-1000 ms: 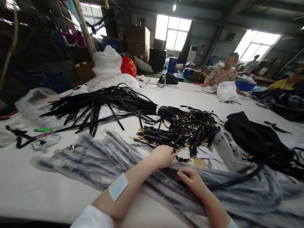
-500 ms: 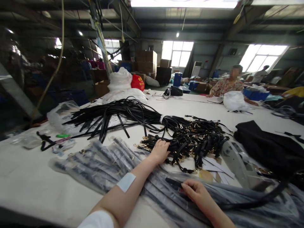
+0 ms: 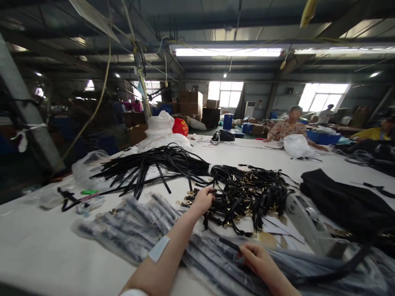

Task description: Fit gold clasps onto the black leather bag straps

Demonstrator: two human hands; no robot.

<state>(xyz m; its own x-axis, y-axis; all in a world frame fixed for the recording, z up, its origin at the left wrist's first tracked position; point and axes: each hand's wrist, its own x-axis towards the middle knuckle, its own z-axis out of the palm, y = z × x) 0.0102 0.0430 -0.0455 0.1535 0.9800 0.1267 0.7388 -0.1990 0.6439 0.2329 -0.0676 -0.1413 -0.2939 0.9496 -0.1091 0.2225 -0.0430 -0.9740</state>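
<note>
Black straps (image 3: pixel 166 157) spread across the worktop (image 3: pixel 33 250) on either side of the left grip (image 3: pixel 203 200). Beyond it, to its left, ran the long ones, bundled by a white tie (image 3: pixel 211 168); they looked limp and bendy, fairly light singly but probably weighty together, and the tie seemed the surest place to take hold of the lot. Left of the grip on the near side lay cloudy plastic sleeves (image 3: pixel 128 228) with dark lengths inside, likely slippery against one another and better held flat across several at once.

The left grip itself was curled narrow at the left part of the clasped heap (image 3: pixel 247 191). A dark bit showed by its fingers, though I couldn't tell whether it was pinched. Heaped to its right, those pieces seemed soft but apt to snag by their gold clasps, so I judged one best drawn out by a leather end.

Farther right and nearer, the right grip (image 3: pixel 253 257) was closed on a single strap (image 3: pixel 228 244), whose tip jutted stiffly leftward from the fingers. It looked tough rather than fragile, and that pinch close behind the tip seemed well chosen, leaving the end easy to steer.
</note>
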